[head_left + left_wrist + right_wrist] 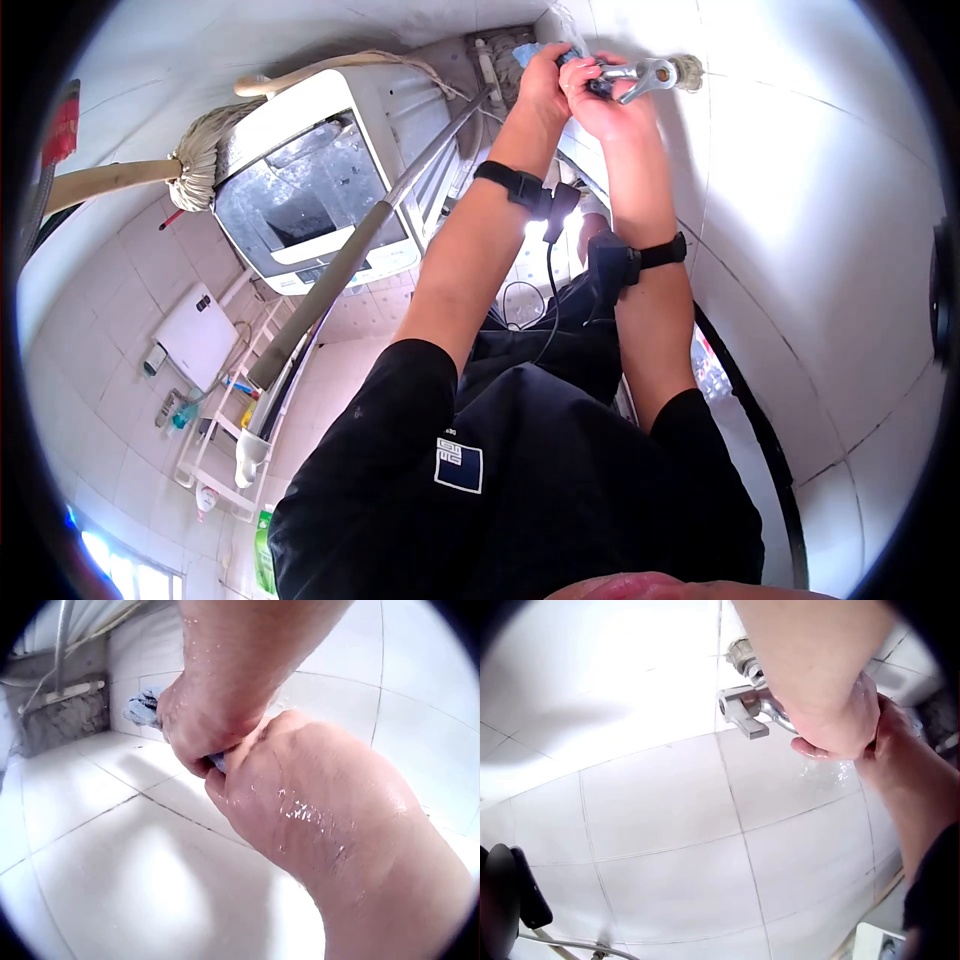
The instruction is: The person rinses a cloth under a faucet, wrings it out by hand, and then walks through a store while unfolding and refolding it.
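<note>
A wet blue-grey cloth [526, 52] [142, 706] sticks out past the left hand [544, 88] [214, 712] [898, 735], whose fingers curl round it. Pressed up against that hand, the right hand [605, 105] [300, 787] [832, 724] grips another part of the cloth, mostly hidden between the two. Water glistens on the skin and drips below the hands in the right wrist view. Just beside and behind the right hand, a metal tap [650, 75] [742, 709] comes out of the tiled wall.
A white washing machine [300, 190] stands at the left, with a mop [195, 165] by it. A grey pole [340, 270] slants across in front. Farther left are a white shelf rack [205, 430] and a wall box [197, 335]. Tiled wall [800, 200] rises at the right.
</note>
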`<action>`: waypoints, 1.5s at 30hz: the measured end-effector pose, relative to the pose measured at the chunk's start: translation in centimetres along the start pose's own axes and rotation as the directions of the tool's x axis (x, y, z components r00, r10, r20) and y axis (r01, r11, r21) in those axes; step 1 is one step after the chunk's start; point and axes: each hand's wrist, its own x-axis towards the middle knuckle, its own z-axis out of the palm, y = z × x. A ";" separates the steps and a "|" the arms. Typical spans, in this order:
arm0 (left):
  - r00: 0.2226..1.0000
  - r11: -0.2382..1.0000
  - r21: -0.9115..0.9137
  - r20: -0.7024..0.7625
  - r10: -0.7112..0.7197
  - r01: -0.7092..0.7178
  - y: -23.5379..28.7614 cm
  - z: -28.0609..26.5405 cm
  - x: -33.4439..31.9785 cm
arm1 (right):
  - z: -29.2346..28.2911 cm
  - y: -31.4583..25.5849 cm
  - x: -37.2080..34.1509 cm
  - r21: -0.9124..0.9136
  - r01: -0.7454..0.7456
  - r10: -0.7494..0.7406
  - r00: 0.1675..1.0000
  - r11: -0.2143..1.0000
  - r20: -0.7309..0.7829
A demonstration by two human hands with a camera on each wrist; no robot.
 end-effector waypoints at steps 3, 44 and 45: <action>0.994 0.998 -0.023 0.080 0.068 -0.066 0.2 -0.8 1.6 | 0.3 0.1 0.6 -0.046 -0.007 0.006 1.000 0.999 -0.016; 1.000 0.978 0.209 -0.005 -0.012 0.013 0.8 2.4 -2.6 | -1.7 -0.9 0.1 -0.319 -0.027 0.071 0.989 0.947 0.127; 0.997 0.977 0.207 0.046 -0.061 0.051 0.6 1.8 -2.1 | -2.3 -1.0 -0.2 -0.348 -0.002 0.050 0.991 0.937 0.128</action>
